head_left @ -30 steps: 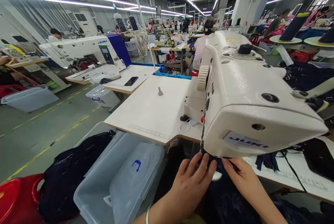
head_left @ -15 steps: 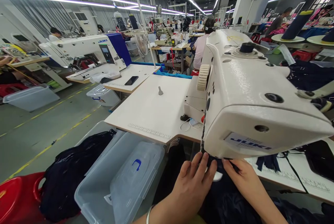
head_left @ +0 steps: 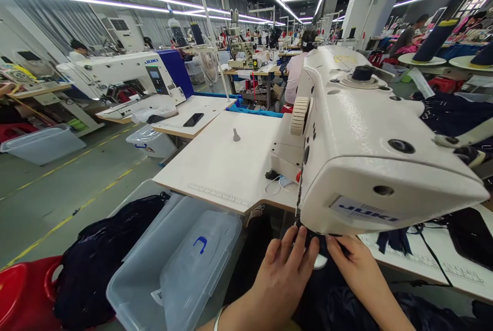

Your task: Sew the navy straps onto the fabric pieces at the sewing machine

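A white sewing machine [head_left: 377, 141] fills the right side, its head hanging over my hands. Dark navy fabric [head_left: 327, 290] lies under the machine head and runs down toward my lap. My left hand [head_left: 285, 269] rests on this fabric left of the needle area, fingers stretched and slightly spread, a bracelet at its wrist. Close on the other side, my right hand [head_left: 352, 256] pinches the fabric between thumb and fingers. A small white rounded machine part [head_left: 320, 262] shows between the hands. The needle and the stitching spot are hidden beneath the head.
Left of the machine extends a white table [head_left: 223, 161] with a small grey metal piece [head_left: 236, 135]. Below it stands a clear plastic bin [head_left: 134, 274] beside dark cloth [head_left: 103, 254] and a red stool [head_left: 26, 295]. A black phone-like device [head_left: 472, 236] lies at right.
Both hands stay by the machine head with almost no movement, the right one a touch further left. The view shifts very slightly.
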`<state>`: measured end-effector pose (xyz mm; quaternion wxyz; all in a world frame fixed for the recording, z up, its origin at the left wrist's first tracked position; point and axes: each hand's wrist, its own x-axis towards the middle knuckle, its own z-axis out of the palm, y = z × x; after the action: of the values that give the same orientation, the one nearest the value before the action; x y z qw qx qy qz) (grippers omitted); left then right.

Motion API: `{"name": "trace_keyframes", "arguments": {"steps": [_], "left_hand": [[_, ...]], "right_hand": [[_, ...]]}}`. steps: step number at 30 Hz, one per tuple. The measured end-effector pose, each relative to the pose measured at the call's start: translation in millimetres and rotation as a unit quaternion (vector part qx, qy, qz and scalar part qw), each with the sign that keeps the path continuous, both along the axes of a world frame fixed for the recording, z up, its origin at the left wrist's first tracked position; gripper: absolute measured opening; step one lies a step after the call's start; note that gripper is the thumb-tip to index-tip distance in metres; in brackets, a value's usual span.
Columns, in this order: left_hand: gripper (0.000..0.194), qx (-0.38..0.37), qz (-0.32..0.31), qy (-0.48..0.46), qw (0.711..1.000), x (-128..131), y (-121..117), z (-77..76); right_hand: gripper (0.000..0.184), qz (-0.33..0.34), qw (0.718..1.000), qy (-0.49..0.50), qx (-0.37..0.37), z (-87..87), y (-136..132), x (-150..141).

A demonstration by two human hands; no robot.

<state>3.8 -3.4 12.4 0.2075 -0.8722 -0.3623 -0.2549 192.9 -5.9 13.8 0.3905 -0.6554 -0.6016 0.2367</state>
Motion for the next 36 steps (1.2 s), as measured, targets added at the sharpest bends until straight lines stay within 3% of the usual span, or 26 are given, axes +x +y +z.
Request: {"name": "trace_keyframes", "arguments": {"steps": [19,26,30,33,36], "left_hand": [[0.039,-0.013,0.008,0.024,1.000,-3,-3,-1.5],[0.036,0.026,-0.004,-0.031,0.999,-3,3,-13.5],[0.030,0.079,-0.002,-0.115,0.990,0,13,-24.7],[0.028,0.089,0.001,-0.109,0.990,-1,19,-29.2],[0.028,0.105,-0.011,-0.086,0.991,-4,22,-30.2]], "right_hand": [[0.033,0.015,1.000,-0.025,0.000,-5.6,0,3],[0.032,0.037,0.999,-0.013,0.034,-15.1,5,2],[0.034,0.009,0.997,0.064,0.050,-25.1,5,-3],[0.032,-0.019,0.994,0.083,0.064,-40.7,4,-1],[0.030,0.038,0.996,0.031,0.080,-60.2,0,9]]}}
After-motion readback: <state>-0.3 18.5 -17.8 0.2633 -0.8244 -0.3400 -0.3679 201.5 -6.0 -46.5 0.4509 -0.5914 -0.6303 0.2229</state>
